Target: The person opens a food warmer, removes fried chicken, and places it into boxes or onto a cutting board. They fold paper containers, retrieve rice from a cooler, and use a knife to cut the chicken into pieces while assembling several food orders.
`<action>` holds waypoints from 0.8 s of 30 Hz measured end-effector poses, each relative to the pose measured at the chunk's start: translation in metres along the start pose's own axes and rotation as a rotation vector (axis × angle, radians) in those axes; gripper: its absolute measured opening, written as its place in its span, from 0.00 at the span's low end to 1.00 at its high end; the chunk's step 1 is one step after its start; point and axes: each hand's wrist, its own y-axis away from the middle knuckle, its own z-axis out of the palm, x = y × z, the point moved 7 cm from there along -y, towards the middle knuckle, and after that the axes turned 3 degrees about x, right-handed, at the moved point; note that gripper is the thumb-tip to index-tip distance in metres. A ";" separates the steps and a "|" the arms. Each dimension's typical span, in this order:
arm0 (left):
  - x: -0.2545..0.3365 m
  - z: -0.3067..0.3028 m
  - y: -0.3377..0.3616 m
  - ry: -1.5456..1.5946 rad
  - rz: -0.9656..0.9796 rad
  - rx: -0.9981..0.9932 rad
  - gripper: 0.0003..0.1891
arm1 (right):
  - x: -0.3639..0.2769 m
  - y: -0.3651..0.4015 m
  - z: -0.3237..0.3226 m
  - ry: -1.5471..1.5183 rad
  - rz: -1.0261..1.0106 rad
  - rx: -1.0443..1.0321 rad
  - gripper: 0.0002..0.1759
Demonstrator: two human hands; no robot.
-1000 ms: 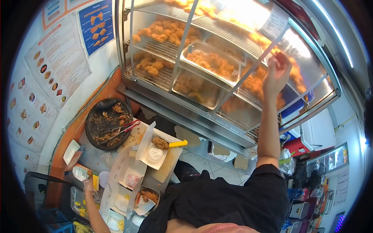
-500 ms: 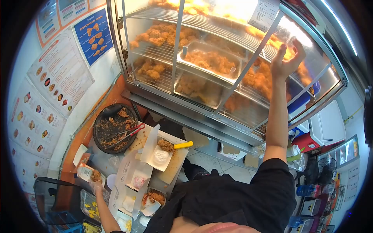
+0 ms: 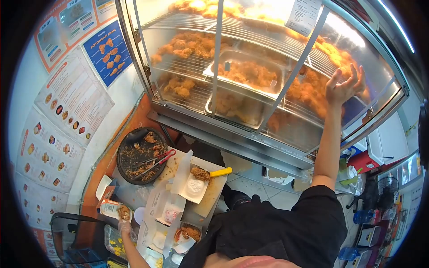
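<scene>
My left hand (image 3: 125, 227), in a clear plastic glove, is closed on a piece of fried chicken (image 3: 124, 212) over an open printed box (image 3: 108, 208) at the lower left. My right hand (image 3: 345, 88) is raised before the glass of the lit display cabinet (image 3: 279, 129), fingers spread and holding nothing. Fried chicken (image 3: 250, 72) fills the trays and racks behind the glass. Open boxes nearby hold a rice mound (image 3: 195, 186) with chicken beside it, a wrapped portion (image 3: 170, 215) and another chicken piece (image 3: 189, 232).
A black pan (image 3: 142, 156) with crumbs and red-handled tongs (image 3: 161, 160) lies left of the boxes. A yellow handle (image 3: 221, 172) sticks out over the cutting board (image 3: 203, 206). A black mesh basket (image 3: 73, 239) stands lower left, a red cooler (image 3: 364, 161) at right.
My right hand has shifted right and slightly down, and its fingers have spread from a curled pose. The whole view has shifted a little. My left hand stays with the chicken at the box.
</scene>
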 end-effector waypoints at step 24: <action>0.048 -0.047 0.060 0.449 -0.170 -0.203 0.32 | -0.358 0.117 0.136 -0.482 -0.077 -0.355 0.19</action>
